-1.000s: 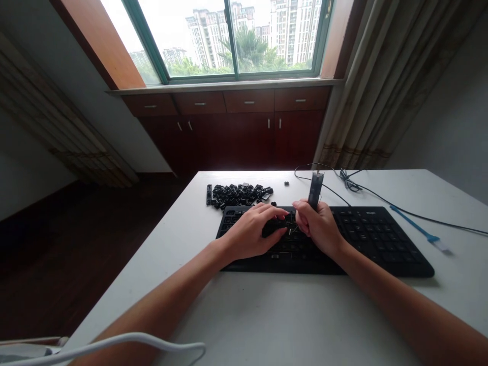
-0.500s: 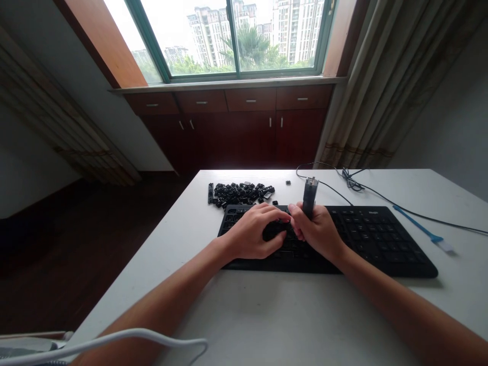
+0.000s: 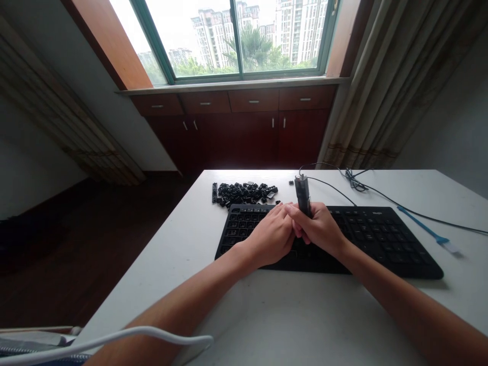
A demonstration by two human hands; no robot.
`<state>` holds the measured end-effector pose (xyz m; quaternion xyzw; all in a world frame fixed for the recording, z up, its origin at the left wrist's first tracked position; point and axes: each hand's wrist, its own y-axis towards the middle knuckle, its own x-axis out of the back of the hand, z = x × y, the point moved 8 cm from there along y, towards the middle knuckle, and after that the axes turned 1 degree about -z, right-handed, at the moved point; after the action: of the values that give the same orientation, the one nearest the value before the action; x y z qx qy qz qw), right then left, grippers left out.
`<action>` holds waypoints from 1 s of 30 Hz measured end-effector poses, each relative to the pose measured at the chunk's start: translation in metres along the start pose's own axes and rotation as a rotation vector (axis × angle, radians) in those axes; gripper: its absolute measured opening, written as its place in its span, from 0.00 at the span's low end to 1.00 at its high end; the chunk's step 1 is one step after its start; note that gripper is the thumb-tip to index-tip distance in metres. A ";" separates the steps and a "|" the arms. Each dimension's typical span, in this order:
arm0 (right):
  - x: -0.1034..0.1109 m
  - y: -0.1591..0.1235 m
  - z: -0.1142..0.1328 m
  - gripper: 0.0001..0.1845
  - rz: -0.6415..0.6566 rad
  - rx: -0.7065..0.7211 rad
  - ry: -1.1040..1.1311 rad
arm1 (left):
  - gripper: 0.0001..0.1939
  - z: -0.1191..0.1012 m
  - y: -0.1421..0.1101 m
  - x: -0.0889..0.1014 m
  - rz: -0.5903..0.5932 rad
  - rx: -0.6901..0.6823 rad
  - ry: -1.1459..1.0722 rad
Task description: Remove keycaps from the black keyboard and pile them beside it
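Observation:
My right hand (image 3: 318, 229) grips a dark cylindrical corded tool (image 3: 302, 195) upright, its top above the fingers and its lower end hidden in my fist. My left hand (image 3: 271, 235) lies over the middle of a black keyboard (image 3: 385, 239), its fingertips against my right hand. Anything inside my left hand is hidden. Behind the keyboard lies a pile of loose black keycaps (image 3: 244, 194), and a single black keycap (image 3: 291, 182) sits apart from it, nearer the tool.
A thin black cable (image 3: 354, 184) tangles behind the keyboard on the white table (image 3: 267, 305). A blue plastic tool (image 3: 426, 231) lies to the right. A white cable (image 3: 114, 338) crosses the foreground. The table's left edge drops to a dark floor.
My left hand has moved right and now meets my right hand. The dark piece under its fingers no longer shows, and the keyboard's left keys are uncovered. The tool has shifted slightly left.

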<state>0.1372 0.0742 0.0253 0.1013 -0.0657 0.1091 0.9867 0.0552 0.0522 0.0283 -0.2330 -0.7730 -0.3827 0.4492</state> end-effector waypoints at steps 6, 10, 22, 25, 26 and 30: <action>-0.001 0.002 0.003 0.28 -0.048 0.045 0.083 | 0.10 0.001 0.001 -0.002 0.010 -0.004 -0.003; 0.001 -0.001 0.003 0.29 -0.123 0.104 0.109 | 0.11 0.000 0.001 -0.003 0.020 -0.005 -0.017; 0.008 0.001 0.003 0.27 -0.252 0.120 0.197 | 0.14 0.001 0.007 0.006 -0.069 0.047 -0.133; 0.009 0.001 -0.001 0.27 -0.268 0.074 0.243 | 0.13 0.002 0.005 0.005 -0.049 0.067 -0.127; 0.012 0.000 -0.003 0.27 -0.291 0.058 0.270 | 0.12 0.004 0.003 0.005 -0.044 0.081 -0.125; 0.029 -0.003 -0.012 0.25 -0.449 0.032 0.336 | 0.22 0.014 -0.008 0.012 -0.059 0.120 -0.111</action>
<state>0.1668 0.0795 0.0178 0.1092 0.1245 -0.0957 0.9815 0.0364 0.0588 0.0317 -0.2038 -0.8248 -0.3351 0.4072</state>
